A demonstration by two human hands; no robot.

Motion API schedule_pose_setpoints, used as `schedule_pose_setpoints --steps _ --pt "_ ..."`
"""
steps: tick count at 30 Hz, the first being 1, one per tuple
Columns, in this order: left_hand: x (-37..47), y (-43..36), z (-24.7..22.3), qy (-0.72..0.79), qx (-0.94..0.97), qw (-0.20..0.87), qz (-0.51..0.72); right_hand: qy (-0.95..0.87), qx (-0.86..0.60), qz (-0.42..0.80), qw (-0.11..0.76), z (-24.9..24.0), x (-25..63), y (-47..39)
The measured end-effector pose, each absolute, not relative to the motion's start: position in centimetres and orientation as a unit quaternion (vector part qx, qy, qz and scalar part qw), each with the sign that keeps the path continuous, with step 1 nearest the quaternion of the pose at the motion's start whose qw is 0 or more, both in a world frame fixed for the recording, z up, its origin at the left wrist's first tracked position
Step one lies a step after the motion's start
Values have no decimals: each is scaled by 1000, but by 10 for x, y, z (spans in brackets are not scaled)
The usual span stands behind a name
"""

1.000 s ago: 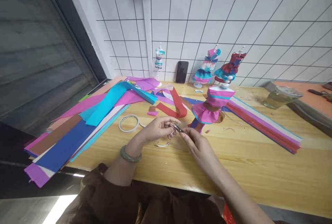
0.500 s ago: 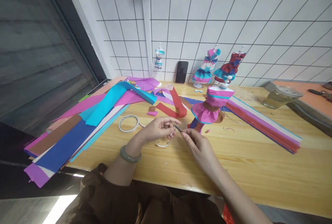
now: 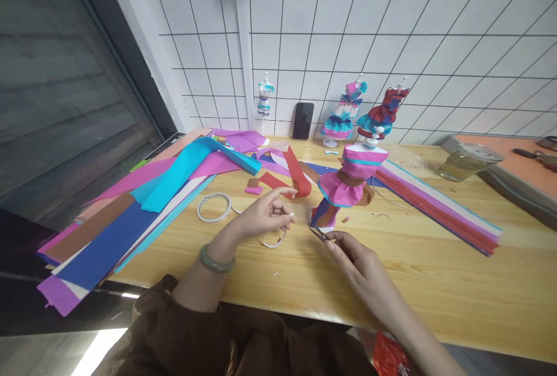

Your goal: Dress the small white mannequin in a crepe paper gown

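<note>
My left hand point(image 3: 268, 214), with a green bangle at its wrist, hovers over the table, thumb and fingers closed on the end of a thin white tape strip point(image 3: 274, 243) that curls below the hand. A tape roll point(image 3: 198, 209) lies flat to its left. In my right hand point(image 3: 354, 257) are slim dark tweezers point(image 3: 319, 234), their tips pointing left and apart from the left hand. Just beyond them stands a small dress form point(image 3: 353, 176) in a pink paper dress with brown waist and blue trim.
Crepe paper strips point(image 3: 100, 248) pile up on the left, more paper strips point(image 3: 439, 208) lie on the right. Three dressed mini forms point(image 3: 342, 112) and a phone point(image 3: 303, 121) stand by the tiled wall. A cup of liquid point(image 3: 467, 162) is at the right.
My right hand has drawn the tweezers away from my left fingers, to the right and down. My left hand stays nearly in place, its index finger more lifted.
</note>
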State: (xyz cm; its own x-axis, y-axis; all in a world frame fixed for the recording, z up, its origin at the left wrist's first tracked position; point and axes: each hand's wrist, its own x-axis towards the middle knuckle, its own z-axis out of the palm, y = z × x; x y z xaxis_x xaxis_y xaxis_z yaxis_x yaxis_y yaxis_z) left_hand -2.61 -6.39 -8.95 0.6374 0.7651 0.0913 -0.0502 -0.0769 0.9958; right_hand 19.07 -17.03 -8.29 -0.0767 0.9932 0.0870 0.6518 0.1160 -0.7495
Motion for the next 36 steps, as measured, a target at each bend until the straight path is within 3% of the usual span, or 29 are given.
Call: schedule_pose_setpoints --steps 4,11,15,18,20,23,30,33,36 --pt "-25 -63 -89 266 645 627 346 -655 -662 225 287 -90 223 -174" --pt "-26 -62 -89 251 646 632 346 -600 -792 44 104 -118 284 -180" --pt "-26 -60 -91 240 644 641 341 -629 -768 -74 99 -137 299 -182" --pt "-27 -59 -92 229 645 648 333 -654 -725 -149 155 -141 291 -179" --pt "-28 -58 -94 222 647 653 324 -689 -675 -109 239 -135 274 -177" --pt "-31 -55 -97 198 651 663 311 -713 -590 98 364 -122 232 -170" --pt "-33 -53 -98 164 644 691 283 -607 -470 470 436 -117 152 -136" --pt "-34 -53 -97 159 646 694 275 -611 -457 486 426 -122 151 -129" --pt "-36 -52 -97 176 656 683 267 -655 -520 385 390 -122 164 -133"
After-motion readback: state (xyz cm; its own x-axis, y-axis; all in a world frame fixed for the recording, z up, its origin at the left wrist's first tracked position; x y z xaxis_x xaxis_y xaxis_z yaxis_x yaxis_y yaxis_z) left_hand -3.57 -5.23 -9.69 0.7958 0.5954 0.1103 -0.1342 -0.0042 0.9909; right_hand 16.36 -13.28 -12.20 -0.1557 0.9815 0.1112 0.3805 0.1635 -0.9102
